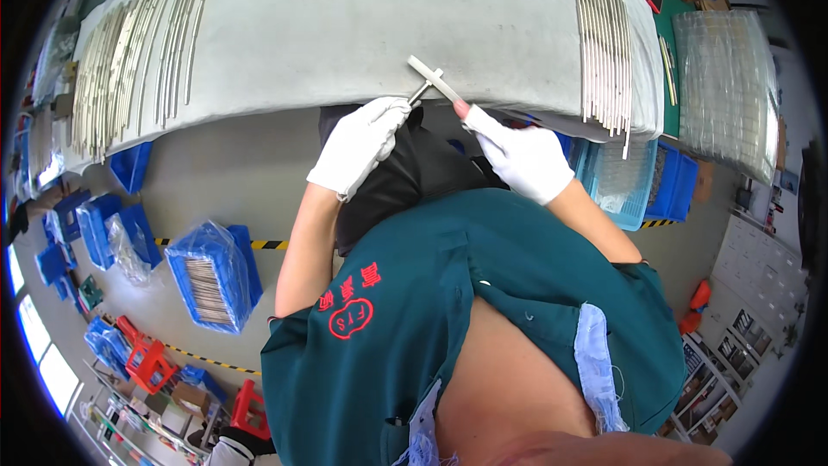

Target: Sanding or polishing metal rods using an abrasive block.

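While the gloved left hand (362, 145) is curled round a metal rod (420, 92), the right hand (524, 157) pinches a pale bar (447, 90) across its tip, over the near edge of the counter (388, 26). Rod probably light, stiff, slippery; best held mid-shaft. Counter pale-covered; rod rows (108, 73) outward of either hand. Blue crate (247, 272) on floor, behind left.

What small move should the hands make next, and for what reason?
Probably the right hand should slide the pale flat bar lightly across the metal rod, since the two cross near the rod's far end while the left hand grasps the rod nearer its other end.
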The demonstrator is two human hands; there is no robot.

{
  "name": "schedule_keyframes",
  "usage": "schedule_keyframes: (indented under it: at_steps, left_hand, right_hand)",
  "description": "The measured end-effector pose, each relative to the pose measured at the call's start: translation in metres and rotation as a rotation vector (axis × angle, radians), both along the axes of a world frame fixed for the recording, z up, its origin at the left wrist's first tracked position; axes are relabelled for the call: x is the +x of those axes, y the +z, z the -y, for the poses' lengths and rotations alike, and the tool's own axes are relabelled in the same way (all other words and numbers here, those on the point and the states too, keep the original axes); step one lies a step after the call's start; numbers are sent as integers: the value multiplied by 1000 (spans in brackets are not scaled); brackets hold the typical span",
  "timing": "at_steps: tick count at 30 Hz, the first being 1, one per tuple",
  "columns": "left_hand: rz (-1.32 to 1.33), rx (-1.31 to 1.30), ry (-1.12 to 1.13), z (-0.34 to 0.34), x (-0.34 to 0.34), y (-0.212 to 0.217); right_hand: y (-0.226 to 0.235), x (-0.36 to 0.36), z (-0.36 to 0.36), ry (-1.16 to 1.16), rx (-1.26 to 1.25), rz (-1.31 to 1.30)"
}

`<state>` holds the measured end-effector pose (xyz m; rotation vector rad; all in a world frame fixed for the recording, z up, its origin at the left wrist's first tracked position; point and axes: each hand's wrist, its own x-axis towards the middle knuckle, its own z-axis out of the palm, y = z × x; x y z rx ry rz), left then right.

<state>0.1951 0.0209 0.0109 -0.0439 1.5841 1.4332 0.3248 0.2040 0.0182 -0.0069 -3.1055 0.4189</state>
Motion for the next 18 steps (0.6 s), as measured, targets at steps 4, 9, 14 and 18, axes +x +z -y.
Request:
schedule_keyframes:
  at_steps: [4, 9, 14, 18]
  left_hand:
    - [27, 20, 4, 0, -1, 3]
    - [63, 12, 8, 0, 2, 7]
    - [50, 54, 15, 1, 1, 0]
    - [52, 59, -5, 3, -1, -1]
  right_hand:
    - [-18, -17, 8, -12, 15, -76]
    - [-19, 10, -3, 11, -51, -32]
    - [-23, -14, 6, -16, -51, -139]
    - [-13, 5, 3, -26, -27, 99]
